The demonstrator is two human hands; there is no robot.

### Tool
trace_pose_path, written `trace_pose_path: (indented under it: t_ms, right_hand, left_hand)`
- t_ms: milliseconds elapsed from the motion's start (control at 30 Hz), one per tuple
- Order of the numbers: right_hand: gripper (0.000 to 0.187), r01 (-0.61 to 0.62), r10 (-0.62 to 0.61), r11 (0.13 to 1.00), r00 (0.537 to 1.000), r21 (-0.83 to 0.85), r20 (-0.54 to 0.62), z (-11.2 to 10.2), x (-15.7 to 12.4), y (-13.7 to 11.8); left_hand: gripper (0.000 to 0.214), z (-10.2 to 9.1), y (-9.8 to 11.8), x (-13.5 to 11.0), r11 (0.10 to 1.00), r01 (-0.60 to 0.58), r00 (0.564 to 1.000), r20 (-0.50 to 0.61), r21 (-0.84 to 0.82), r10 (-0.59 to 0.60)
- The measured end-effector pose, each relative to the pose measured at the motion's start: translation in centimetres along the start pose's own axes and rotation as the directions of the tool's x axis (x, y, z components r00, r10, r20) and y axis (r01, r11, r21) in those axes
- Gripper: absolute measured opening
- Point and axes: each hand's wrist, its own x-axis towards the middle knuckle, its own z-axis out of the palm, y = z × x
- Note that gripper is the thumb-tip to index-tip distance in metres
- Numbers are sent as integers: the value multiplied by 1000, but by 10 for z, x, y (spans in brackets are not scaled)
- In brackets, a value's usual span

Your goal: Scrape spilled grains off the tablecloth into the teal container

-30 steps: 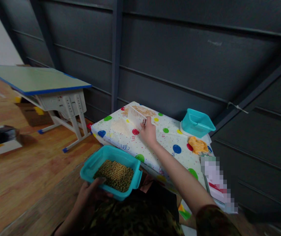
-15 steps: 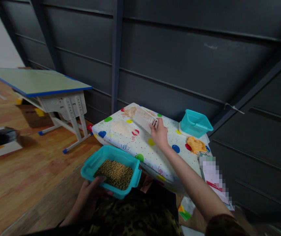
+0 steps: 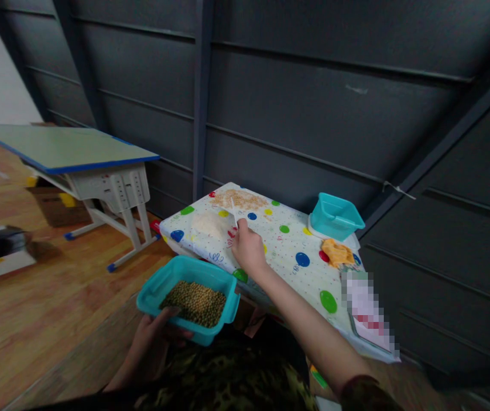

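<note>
My left hand (image 3: 159,331) is closed on the near rim of a turquoise plastic tub (image 3: 151,285), thumb inside. Mixed green and yellowish dried beans (image 3: 196,302) lie in the tub. My right hand (image 3: 249,245) reaches over the table and grips a thin white plastic piece (image 3: 235,214), seen edge-on now; its slotted end showed earlier. Beyond it, light brown grains (image 3: 240,200) are spread over the polka-dot tablecloth (image 3: 283,251). A whitish heap (image 3: 208,224), too fine to identify, lies left of my right hand.
Another turquoise tub (image 3: 337,217) stands at the table's right back, with a crumpled orange cloth (image 3: 337,253) before it. A partly blurred flat item (image 3: 367,311) lies at the right edge. A green-topped desk (image 3: 65,145) stands left. A dark panelled wall (image 3: 292,114) rises behind.
My right hand has moved left and nearer, turning the white plastic piece from broadside to edge-on. The brown grains behind it now show in full. My left hand still holds the tub.
</note>
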Motion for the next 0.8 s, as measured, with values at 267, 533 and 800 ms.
trace_pose_path:
  t_ms: [267, 533, 800]
  right_hand:
    - [49, -26, 27, 1000, 998, -15, 65, 16, 40, -64]
    - [42, -37, 55, 985, 993, 168, -105, 0, 56, -35]
    - [19, -25, 48, 982, 991, 186, -124, -18, -11, 6]
  left_hand:
    - [37, -2, 4, -1, 998, 20, 1000, 14, -67, -19]
    - [32, -8, -1, 6, 999, 4, 1000, -18, -45, -5]
    - [29, -9, -7, 8, 1000, 21, 1000, 9, -21, -21]
